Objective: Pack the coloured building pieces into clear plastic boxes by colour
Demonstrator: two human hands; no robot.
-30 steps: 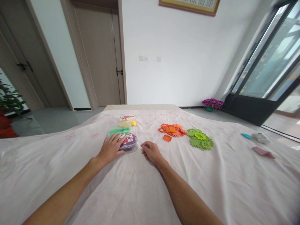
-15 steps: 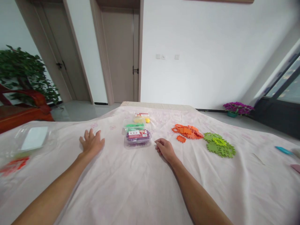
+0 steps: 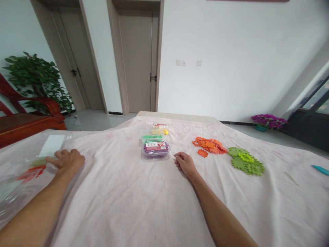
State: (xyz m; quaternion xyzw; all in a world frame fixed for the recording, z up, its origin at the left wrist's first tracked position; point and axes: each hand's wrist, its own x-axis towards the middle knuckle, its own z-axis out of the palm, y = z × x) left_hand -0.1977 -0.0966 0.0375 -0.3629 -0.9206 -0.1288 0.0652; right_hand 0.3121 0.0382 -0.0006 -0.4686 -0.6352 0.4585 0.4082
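Note:
My left hand [image 3: 67,161] reaches to the left side, fingers spread, beside a clear plastic container [image 3: 66,136] with a white label [image 3: 52,145]. Whether it touches the container I cannot tell. Red-orange material [image 3: 32,172] shows by its thumb side, partly seen through clear plastic. My right hand [image 3: 185,164] rests on the cloth with its fingers curled together; what they hold, if anything, is hidden. Just left of it stands a lidded clear box of purple pieces [image 3: 155,151]. Behind that are a box with green pieces [image 3: 152,138] and one with yellow pieces [image 3: 157,131].
Orange toothed pieces [image 3: 209,145] lie in a pile right of centre, one apart in front [image 3: 203,153]. Green gear-like pieces [image 3: 246,163] lie further right. A blue object [image 3: 320,169] is near the right edge. A wrinkled pale tablecloth [image 3: 128,199] covers the table.
My left hand has moved left and slightly nearer, to beside the clear containers. My right hand stays by the purple box. The view has turned a little to the left.

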